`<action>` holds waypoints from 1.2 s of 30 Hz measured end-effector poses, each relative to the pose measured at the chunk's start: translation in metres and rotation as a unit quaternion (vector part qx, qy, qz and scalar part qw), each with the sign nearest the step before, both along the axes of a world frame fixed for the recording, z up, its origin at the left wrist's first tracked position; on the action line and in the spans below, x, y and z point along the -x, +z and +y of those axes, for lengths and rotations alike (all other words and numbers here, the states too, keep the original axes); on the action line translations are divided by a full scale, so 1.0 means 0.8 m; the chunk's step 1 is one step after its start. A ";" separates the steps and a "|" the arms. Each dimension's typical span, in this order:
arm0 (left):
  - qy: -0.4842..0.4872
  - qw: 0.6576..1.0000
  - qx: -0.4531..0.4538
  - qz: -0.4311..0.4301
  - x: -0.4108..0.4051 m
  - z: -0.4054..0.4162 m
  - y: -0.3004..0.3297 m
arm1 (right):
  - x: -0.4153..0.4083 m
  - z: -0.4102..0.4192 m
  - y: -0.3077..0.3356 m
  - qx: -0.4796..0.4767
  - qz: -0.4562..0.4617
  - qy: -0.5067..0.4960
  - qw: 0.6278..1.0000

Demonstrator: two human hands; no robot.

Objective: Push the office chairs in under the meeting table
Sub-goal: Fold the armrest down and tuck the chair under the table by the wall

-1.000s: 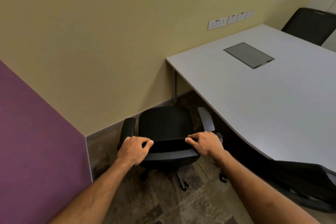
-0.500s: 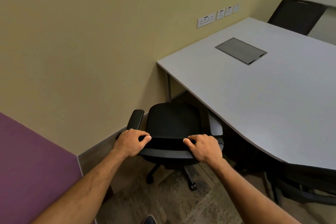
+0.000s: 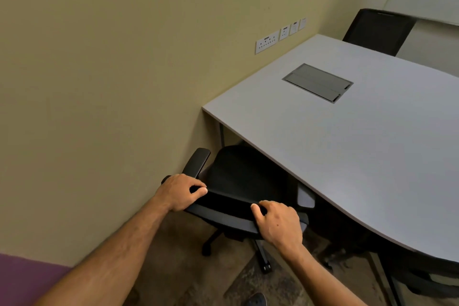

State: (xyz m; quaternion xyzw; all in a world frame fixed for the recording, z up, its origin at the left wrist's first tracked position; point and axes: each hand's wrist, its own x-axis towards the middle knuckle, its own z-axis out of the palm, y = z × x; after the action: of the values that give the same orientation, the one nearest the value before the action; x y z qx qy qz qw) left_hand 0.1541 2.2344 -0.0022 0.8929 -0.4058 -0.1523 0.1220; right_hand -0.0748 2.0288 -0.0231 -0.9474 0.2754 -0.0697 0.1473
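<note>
Chair in hand: black office chair (image 3: 238, 179), at the table's near corner, close beside the yellow-green wall (image 3: 111, 69). Seat front lies under the edge of the grey meeting table (image 3: 360, 156); backrest and left armrest (image 3: 197, 161) lie outside it.
Left hand (image 3: 180, 191): fingers curled over the left end of the backrest's top rail, thumb on the inner side, clamped on the rail.
Right hand (image 3: 279, 225): fingers folded over the right end of the same rail, thumb tucked against the front edge, gripping it.
Progress: judged partway in; more forward travel is needed before the backrest meets the table edge.
Other chairs: one chair at far end (image 3: 375, 32) stands against the table's far side, how far in cannot be told. A dark chair at lower right (image 3: 422, 278) sits largely beneath the top, only partly visible.
Left to do: finish this chair; check the rest.
In the way: the table leg (image 3: 221, 135) stands just ahead of the seat, near the wall; the left armrest could catch it or scrape the wall. The right armrest (image 3: 305, 197) is right at the table edge; whether it clears underneath, cannot tell.
Around: wall sockets (image 3: 267, 41) above table height; cable hatch (image 3: 318, 82) set flush in the top; patterned carpet (image 3: 260, 281) underfoot, likely some drag on the castors.
</note>
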 end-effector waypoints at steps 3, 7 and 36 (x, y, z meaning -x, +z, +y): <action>-0.028 1.000 0.004 -0.009 -0.048 -0.019 0.000 | -0.035 -0.003 -0.003 0.013 0.000 -0.009 1.000; -0.052 0.998 -0.001 -0.018 -0.117 -0.054 0.002 | -0.089 -0.017 -0.003 0.004 -0.008 -0.041 0.999; -0.264 0.964 0.039 0.000 -0.377 -0.264 -0.014 | -0.300 -0.134 0.022 -0.034 0.050 -0.249 0.967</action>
State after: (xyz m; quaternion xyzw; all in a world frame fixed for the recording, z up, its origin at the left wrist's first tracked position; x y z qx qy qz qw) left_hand 0.4560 2.0234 -0.0135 0.7489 -0.6323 -0.1634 0.1125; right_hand 0.1652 1.9214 -0.0054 -0.8459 0.5115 -0.0467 0.1438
